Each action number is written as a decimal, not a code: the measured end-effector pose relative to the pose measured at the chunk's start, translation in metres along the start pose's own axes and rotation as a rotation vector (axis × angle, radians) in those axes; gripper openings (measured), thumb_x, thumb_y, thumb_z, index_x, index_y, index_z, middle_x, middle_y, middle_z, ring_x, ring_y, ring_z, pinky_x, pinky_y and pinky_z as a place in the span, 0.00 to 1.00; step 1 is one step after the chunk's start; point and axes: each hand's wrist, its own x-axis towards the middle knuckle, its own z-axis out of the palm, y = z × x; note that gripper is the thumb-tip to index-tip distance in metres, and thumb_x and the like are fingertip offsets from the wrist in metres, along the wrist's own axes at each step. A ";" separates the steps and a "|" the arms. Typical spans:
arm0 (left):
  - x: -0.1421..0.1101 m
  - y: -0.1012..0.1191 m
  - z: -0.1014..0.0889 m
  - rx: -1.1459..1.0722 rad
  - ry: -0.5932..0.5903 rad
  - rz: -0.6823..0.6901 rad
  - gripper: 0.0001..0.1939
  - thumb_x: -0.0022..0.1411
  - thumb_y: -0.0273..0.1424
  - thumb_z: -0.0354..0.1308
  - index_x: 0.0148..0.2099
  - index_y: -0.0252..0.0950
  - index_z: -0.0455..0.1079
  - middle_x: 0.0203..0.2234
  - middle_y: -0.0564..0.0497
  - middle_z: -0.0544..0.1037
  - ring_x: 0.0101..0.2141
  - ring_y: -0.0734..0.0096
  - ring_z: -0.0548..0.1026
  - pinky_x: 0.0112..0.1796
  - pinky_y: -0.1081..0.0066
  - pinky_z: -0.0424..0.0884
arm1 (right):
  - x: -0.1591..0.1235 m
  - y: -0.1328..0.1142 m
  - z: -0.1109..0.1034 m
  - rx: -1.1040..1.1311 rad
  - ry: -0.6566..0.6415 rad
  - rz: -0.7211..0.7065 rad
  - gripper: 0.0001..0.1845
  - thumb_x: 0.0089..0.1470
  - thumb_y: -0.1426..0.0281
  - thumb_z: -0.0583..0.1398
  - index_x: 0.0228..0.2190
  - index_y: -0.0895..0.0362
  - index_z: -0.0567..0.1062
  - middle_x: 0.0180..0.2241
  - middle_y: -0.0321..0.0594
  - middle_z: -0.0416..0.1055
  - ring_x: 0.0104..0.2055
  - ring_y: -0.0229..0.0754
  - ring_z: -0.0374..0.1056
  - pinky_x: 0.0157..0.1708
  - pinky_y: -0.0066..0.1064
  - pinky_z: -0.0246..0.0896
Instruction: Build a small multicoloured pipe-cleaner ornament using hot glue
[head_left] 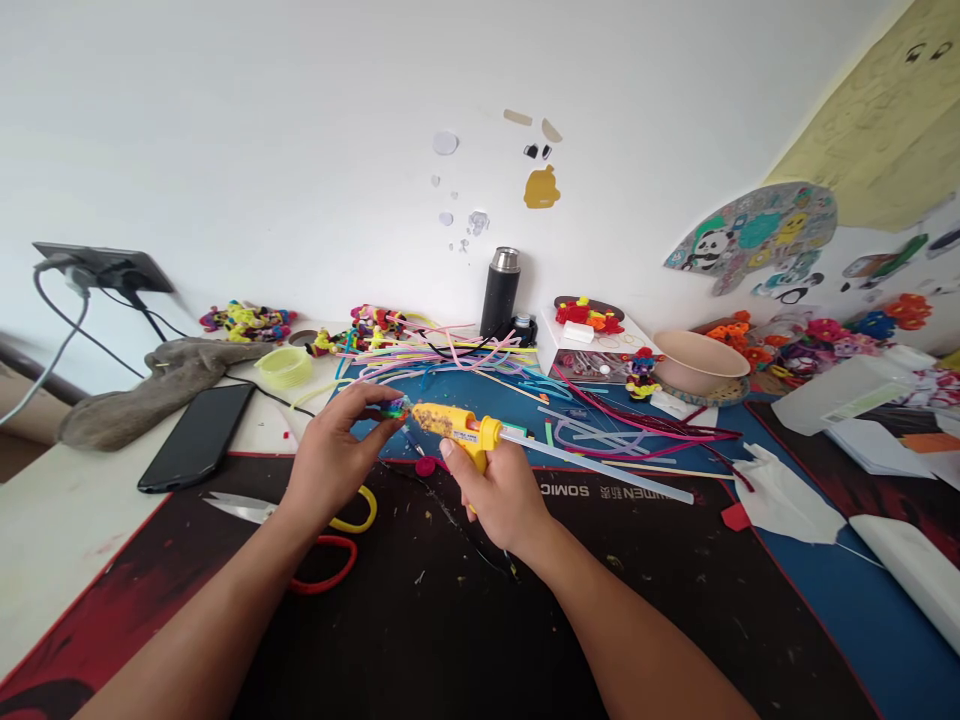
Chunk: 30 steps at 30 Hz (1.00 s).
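Note:
My right hand [501, 492] is wrapped round the handle of a yellow hot glue gun [444, 420], its nozzle pointing left. A long translucent glue stick [600, 466] juts from the gun's back end. Between the thumb and fingers of my left hand [336, 440] is a small multicoloured fuzzy piece [394, 408], right at the nozzle; whether they touch I cannot tell. Its shape is partly hidden by my fingers. Below my left wrist lie scissors [240, 507] with one yellow and one red handle loop, partly covered by my forearm.
Pipe cleaners [450, 365] lie in a heap along the wall, near a black thermos [501, 290]. A phone [196, 436] rests at left beside a grey plush [165, 390]. At right are a pinkish bowl [701, 358] and a white face mask [787, 495] on the mat.

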 end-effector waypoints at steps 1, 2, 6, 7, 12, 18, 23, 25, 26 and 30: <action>0.000 0.000 0.000 0.001 0.001 0.000 0.11 0.67 0.41 0.66 0.49 0.45 0.79 0.47 0.49 0.84 0.41 0.58 0.83 0.47 0.58 0.81 | 0.000 0.000 0.000 -0.001 -0.006 0.003 0.27 0.70 0.47 0.58 0.27 0.53 0.72 0.16 0.33 0.65 0.22 0.42 0.68 0.24 0.30 0.59; 0.000 0.000 0.000 0.003 0.002 0.000 0.11 0.67 0.41 0.66 0.49 0.45 0.79 0.47 0.49 0.84 0.41 0.58 0.83 0.47 0.58 0.80 | 0.000 0.000 0.000 -0.002 -0.009 0.008 0.27 0.70 0.47 0.58 0.27 0.53 0.73 0.15 0.33 0.65 0.22 0.42 0.68 0.24 0.30 0.59; 0.000 -0.001 -0.001 0.018 0.002 0.000 0.12 0.67 0.42 0.66 0.49 0.45 0.79 0.47 0.48 0.85 0.42 0.57 0.83 0.48 0.57 0.81 | -0.001 -0.002 0.000 0.000 -0.004 0.007 0.27 0.69 0.47 0.59 0.27 0.53 0.74 0.16 0.33 0.65 0.23 0.42 0.69 0.24 0.30 0.59; 0.000 -0.001 -0.001 0.022 0.003 -0.001 0.12 0.67 0.42 0.66 0.49 0.44 0.79 0.47 0.48 0.85 0.42 0.57 0.83 0.48 0.57 0.81 | 0.000 -0.002 0.000 -0.001 -0.001 0.004 0.27 0.69 0.47 0.58 0.27 0.53 0.73 0.16 0.33 0.65 0.23 0.42 0.69 0.24 0.30 0.59; 0.000 0.001 -0.003 0.040 0.030 -0.029 0.14 0.66 0.44 0.67 0.50 0.45 0.79 0.46 0.49 0.85 0.41 0.58 0.84 0.46 0.58 0.81 | 0.000 -0.001 -0.001 0.009 0.003 -0.002 0.26 0.69 0.47 0.58 0.26 0.52 0.69 0.16 0.32 0.64 0.21 0.41 0.67 0.23 0.30 0.58; 0.000 0.003 -0.003 0.011 0.022 -0.025 0.13 0.66 0.43 0.67 0.49 0.45 0.79 0.46 0.49 0.85 0.40 0.59 0.83 0.45 0.60 0.80 | 0.001 0.001 0.000 0.045 0.036 -0.004 0.27 0.69 0.45 0.57 0.27 0.52 0.67 0.16 0.31 0.63 0.19 0.38 0.63 0.22 0.30 0.55; 0.000 0.002 -0.002 0.002 0.018 -0.011 0.12 0.67 0.42 0.67 0.49 0.45 0.79 0.46 0.50 0.85 0.40 0.59 0.83 0.46 0.59 0.80 | 0.002 0.003 0.000 0.054 0.015 -0.002 0.27 0.69 0.45 0.58 0.27 0.52 0.67 0.17 0.30 0.62 0.19 0.37 0.63 0.22 0.29 0.55; 0.000 0.001 -0.003 0.004 0.018 -0.008 0.11 0.67 0.42 0.68 0.49 0.45 0.79 0.46 0.50 0.85 0.40 0.59 0.83 0.45 0.59 0.80 | 0.002 0.003 0.000 0.053 0.010 0.003 0.27 0.69 0.45 0.58 0.27 0.52 0.67 0.17 0.30 0.62 0.19 0.37 0.62 0.22 0.29 0.55; 0.000 0.001 -0.002 0.000 0.017 -0.005 0.11 0.67 0.42 0.67 0.49 0.45 0.79 0.46 0.50 0.85 0.41 0.59 0.83 0.45 0.59 0.80 | 0.002 0.003 0.000 0.053 0.012 0.008 0.28 0.69 0.45 0.58 0.27 0.52 0.67 0.17 0.30 0.62 0.18 0.37 0.62 0.22 0.29 0.55; -0.001 0.001 -0.001 -0.021 0.002 0.012 0.10 0.68 0.40 0.67 0.49 0.45 0.79 0.46 0.50 0.84 0.41 0.60 0.83 0.45 0.61 0.80 | 0.003 0.001 -0.001 0.083 0.019 0.019 0.29 0.69 0.45 0.57 0.25 0.52 0.66 0.16 0.31 0.63 0.18 0.37 0.63 0.22 0.28 0.57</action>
